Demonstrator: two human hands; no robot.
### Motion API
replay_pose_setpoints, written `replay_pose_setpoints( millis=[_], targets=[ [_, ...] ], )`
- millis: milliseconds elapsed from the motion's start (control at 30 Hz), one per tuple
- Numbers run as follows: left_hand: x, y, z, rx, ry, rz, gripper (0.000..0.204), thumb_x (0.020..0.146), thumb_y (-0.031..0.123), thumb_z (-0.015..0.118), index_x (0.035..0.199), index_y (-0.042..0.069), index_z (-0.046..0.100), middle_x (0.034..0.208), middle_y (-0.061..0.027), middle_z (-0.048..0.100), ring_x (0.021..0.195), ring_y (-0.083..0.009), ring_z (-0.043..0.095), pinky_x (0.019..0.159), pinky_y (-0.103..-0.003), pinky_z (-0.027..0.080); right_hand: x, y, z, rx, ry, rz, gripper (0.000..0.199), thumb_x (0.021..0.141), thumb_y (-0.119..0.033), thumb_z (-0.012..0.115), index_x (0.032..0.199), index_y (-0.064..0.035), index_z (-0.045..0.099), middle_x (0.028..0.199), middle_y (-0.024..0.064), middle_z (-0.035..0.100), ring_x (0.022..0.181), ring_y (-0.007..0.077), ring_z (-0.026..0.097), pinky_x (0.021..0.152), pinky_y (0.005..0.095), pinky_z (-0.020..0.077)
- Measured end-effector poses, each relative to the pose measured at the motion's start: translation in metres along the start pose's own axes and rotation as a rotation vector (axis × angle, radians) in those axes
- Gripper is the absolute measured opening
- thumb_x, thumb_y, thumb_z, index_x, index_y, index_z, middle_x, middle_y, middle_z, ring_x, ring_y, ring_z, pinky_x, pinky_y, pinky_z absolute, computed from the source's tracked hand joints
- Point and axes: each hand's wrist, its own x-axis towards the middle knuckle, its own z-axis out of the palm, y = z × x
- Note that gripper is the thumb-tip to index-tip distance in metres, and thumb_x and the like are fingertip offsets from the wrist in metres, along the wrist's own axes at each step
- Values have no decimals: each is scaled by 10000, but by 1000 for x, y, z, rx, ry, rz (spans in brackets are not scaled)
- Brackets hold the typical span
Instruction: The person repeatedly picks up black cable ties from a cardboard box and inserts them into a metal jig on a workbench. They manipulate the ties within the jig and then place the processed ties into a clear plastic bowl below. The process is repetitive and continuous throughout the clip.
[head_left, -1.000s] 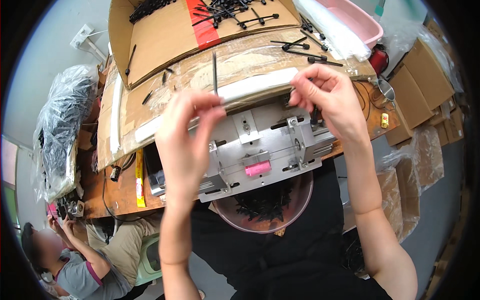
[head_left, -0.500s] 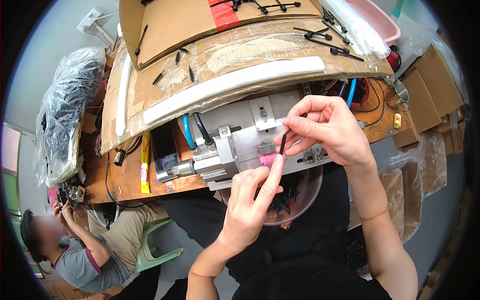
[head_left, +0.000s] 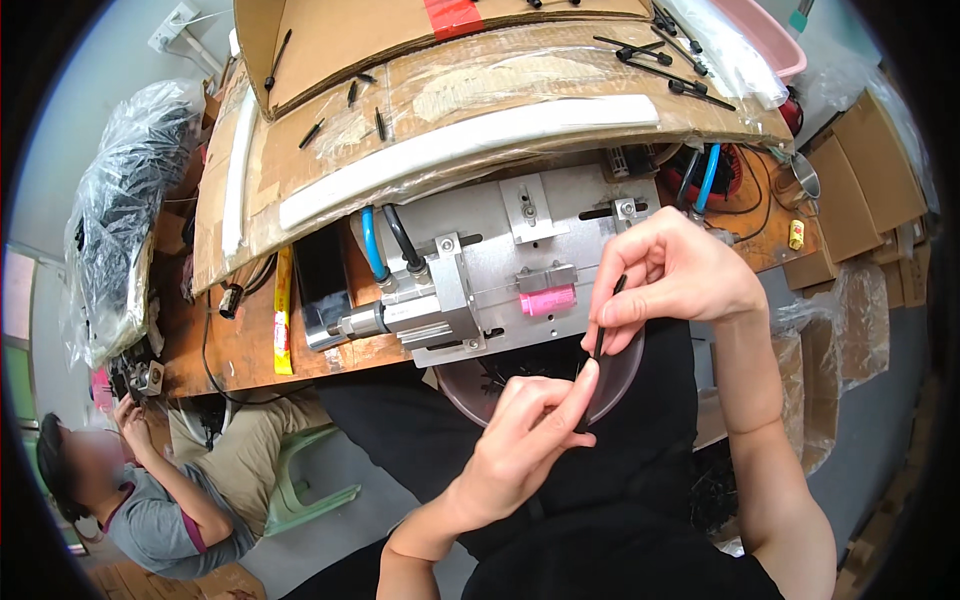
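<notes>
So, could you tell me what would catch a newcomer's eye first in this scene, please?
The eye goes first to the two hands at centre, the right hand and left hand pinching a thin black strip between them above a round bowl of black parts. Just behind sits a grey metal fixture with a bright pink block and a blue hose, under a cardboard shelf.

Left hand (head_left: 525,445): low and central, forearm rising from the lower edge, thumb and forefinger pinched together, tips pointing up-right.
Right hand (head_left: 675,280): above the left, wrist bent, fingers curled, fingertips pinched and pointing down-left.
Gap: fingertips nearly meeting.
</notes>
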Motion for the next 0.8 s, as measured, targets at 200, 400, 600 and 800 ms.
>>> replay_pose_setpoints(
  millis=[200, 400, 600, 800],
  targets=[
    [-1, 1, 12, 138, 22, 53, 675, 688, -76, 735, 1323, -70, 505, 981, -109, 540, 876, -239, 531, 746, -330, 471, -4, 10, 2, 2, 85, -19, 172, 890, -10, 627, 1019, 104, 630, 874, 218, 702, 748, 220, 716, 664, 285, 604],
    [14, -25, 36, 723, 16, -104, 631, 817, 6, 637, 1388, -101, 389, 936, -101, 505, 851, -218, 519, 775, -328, 469, -16, 21, 13, -98, 522, -252, 209, 950, -66, 561, 1103, 66, 617, 877, 189, 699, 796, 227, 709, 697, 314, 605],
    [14, -32, 43, 857, -46, -123, 706, 747, -29, 594, 1400, -125, 343, 949, -106, 492, 848, -222, 506, 794, -313, 473, -32, 27, 21, -79, 610, -349, 205, 959, -105, 579, 1025, 74, 654, 858, 159, 698, 781, 197, 702, 675, 292, 599],
    [17, -30, 40, 844, -58, -120, 695, 737, -18, 560, 1390, -130, 350, 964, -119, 499, 876, -225, 512, 832, -298, 476, -24, 18, 29, -206, 654, -454, 168, 939, -83, 602, 967, 66, 675, 864, 114, 700, 809, 166, 687, 674, 278, 587]
  ],
)
